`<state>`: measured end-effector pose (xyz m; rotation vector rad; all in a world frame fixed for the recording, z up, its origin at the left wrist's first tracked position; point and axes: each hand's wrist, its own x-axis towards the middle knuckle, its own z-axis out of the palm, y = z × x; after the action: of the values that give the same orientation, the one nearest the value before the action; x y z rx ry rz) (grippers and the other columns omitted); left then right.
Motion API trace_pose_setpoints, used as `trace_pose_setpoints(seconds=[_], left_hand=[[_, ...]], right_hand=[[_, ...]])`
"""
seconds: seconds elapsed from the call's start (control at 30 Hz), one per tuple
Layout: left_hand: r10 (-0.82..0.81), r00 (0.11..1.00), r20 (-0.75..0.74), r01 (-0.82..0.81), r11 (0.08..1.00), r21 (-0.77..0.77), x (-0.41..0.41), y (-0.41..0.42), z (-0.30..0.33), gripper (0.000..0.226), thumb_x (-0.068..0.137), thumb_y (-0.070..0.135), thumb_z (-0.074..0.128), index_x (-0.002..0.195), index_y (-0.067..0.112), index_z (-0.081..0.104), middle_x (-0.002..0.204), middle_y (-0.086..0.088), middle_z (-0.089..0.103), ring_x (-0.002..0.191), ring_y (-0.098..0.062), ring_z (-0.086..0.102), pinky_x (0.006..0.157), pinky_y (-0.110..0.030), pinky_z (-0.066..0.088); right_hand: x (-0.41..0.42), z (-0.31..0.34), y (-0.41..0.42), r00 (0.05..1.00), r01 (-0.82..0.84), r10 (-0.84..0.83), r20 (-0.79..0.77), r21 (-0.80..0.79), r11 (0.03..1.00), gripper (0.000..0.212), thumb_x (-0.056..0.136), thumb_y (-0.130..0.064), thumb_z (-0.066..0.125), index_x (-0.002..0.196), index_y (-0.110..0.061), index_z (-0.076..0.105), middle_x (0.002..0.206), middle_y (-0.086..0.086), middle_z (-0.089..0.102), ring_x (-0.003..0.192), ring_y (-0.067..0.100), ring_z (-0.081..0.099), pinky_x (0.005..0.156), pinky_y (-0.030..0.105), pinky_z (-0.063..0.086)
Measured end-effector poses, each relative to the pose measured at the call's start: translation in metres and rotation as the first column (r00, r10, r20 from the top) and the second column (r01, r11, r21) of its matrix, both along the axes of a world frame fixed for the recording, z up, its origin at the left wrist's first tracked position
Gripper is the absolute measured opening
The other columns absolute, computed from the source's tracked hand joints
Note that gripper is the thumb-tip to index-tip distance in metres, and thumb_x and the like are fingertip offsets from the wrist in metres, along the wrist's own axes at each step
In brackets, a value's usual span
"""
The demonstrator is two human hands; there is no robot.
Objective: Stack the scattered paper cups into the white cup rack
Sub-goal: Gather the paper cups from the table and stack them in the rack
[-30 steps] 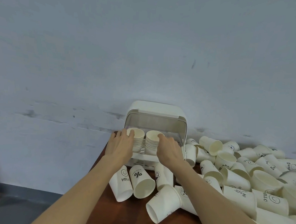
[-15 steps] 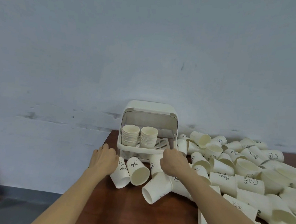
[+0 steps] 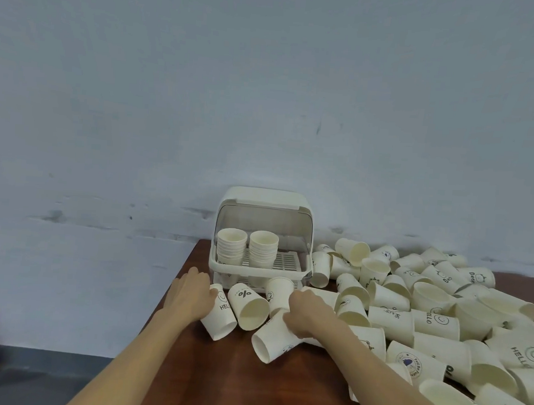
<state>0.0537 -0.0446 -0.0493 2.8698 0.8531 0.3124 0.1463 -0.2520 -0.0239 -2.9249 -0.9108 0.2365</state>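
A: White cup rack (image 3: pixel 262 267) at back of brown table (image 3: pixel 230 386), lid up. Two cup stacks (image 3: pixel 246 248) inside, left half.

B: Hands?

A: Left hand (image 3: pixel 189 296) wrapped on HELLO cup (image 3: pixel 220 314), lying on side. Right hand (image 3: pixel 305 312) gripping a tipped cup (image 3: pixel 273 340), mouth toward camera.

B: Rest?

A: "%" cup (image 3: pixel 249 305) between them. Loose cup pile (image 3: pixel 440 325) filling right side.
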Motion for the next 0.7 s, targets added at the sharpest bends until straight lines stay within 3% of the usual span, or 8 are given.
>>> trace_pose_setpoints(seconds=[0.07, 0.13, 0.2, 0.27, 0.37, 0.5, 0.7], left_hand=[[-0.007, 1.0, 0.011, 0.007, 1.0, -0.005, -0.002, -0.001, 0.002, 0.027, 0.097, 0.032, 0.042, 0.105, 0.012, 0.06, 0.111, -0.006, 0.051, 0.095, -0.023, 0.057, 0.085, -0.034, 0.045], [-0.01, 1.0, 0.017, 0.011, 1.0, -0.008, -0.004, -0.002, 0.004, 0.026, 0.097, 0.03, 0.041, 0.103, 0.012, 0.06, 0.11, -0.006, 0.051, 0.094, -0.023, 0.056, 0.086, -0.034, 0.045], [-0.01, 1.0, 0.021, 0.01, 1.0, 0.002, -0.006, -0.002, 0.006, 0.026, 0.098, 0.026, 0.04, 0.101, 0.011, 0.06, 0.11, -0.006, 0.051, 0.094, -0.024, 0.057, 0.086, -0.035, 0.045], [-0.004, 1.0, 0.03, 0.003, 1.0, 0.024, -0.007, -0.003, 0.009, 0.024, 0.098, 0.023, 0.04, 0.1, 0.01, 0.06, 0.11, -0.007, 0.052, 0.094, -0.025, 0.057, 0.084, -0.034, 0.045], [0.007, 0.999, 0.046, -0.01, 0.999, 0.05, -0.008, -0.005, 0.016, 0.022, 0.097, 0.019, 0.041, 0.103, 0.01, 0.06, 0.11, -0.007, 0.053, 0.095, -0.025, 0.057, 0.081, -0.033, 0.044], [-0.001, 0.998, 0.062, -0.003, 0.998, 0.069, -0.008, -0.007, 0.022, 0.022, 0.097, 0.019, 0.041, 0.103, 0.011, 0.06, 0.108, -0.007, 0.052, 0.095, -0.027, 0.057, 0.081, -0.033, 0.042], [-0.027, 0.993, 0.112, 0.015, 0.993, 0.114, -0.006, -0.008, 0.037, 0.021, 0.097, 0.019, 0.041, 0.101, 0.01, 0.06, 0.106, -0.008, 0.053, 0.092, -0.029, 0.056, 0.08, -0.034, 0.04]], right_hand=[[-0.005, 0.002, -0.001, 1.0, -0.009, 0.009, -0.015, 0.009, 1.0, 0.016, 0.09, -0.015, 0.047, 0.103, -0.007, 0.054, 0.11, 0.011, 0.054, 0.097, 0.028, 0.056, 0.071, 0.032, 0.04], [-0.009, 0.005, -0.002, 0.999, -0.015, 0.015, -0.033, 0.009, 1.0, 0.004, 0.088, -0.012, 0.048, 0.087, -0.008, 0.05, 0.097, 0.009, 0.053, 0.083, 0.025, 0.054, 0.065, 0.031, 0.041], [-0.01, 0.008, 0.0, 0.997, 0.002, -0.001, -0.08, 0.015, 1.0, 0.013, 0.083, -0.005, 0.05, 0.07, -0.009, 0.046, 0.088, 0.01, 0.059, 0.063, 0.022, 0.052, 0.057, 0.03, 0.046], [-0.008, 0.012, 0.001, 0.987, 0.022, -0.016, -0.161, 0.036, 0.999, 0.016, 0.08, -0.001, 0.048, 0.065, -0.006, 0.053, 0.083, 0.013, 0.068, 0.052, 0.022, 0.055, 0.058, 0.032, 0.054], [-0.007, 0.019, -0.001, 0.957, 0.028, 0.001, -0.289, 0.094, 0.995, 0.024, 0.081, -0.002, 0.04, 0.072, 0.001, 0.062, 0.07, 0.011, 0.067, 0.054, 0.025, 0.06, 0.06, 0.03, 0.057], [-0.011, 0.028, -0.001, 0.931, 0.012, 0.049, -0.362, 0.166, 0.986, 0.025, 0.08, -0.003, 0.036, 0.081, 0.003, 0.06, 0.061, 0.006, 0.062, 0.052, 0.021, 0.055, 0.053, 0.028, 0.053], [-0.004, 0.045, 0.003, 0.95, -0.037, 0.104, -0.294, 0.225, 0.974, 0.027, 0.083, -0.007, 0.044, 0.093, 0.005, 0.067, 0.07, 0.011, 0.067, 0.056, 0.023, 0.058, 0.052, 0.027, 0.053]])
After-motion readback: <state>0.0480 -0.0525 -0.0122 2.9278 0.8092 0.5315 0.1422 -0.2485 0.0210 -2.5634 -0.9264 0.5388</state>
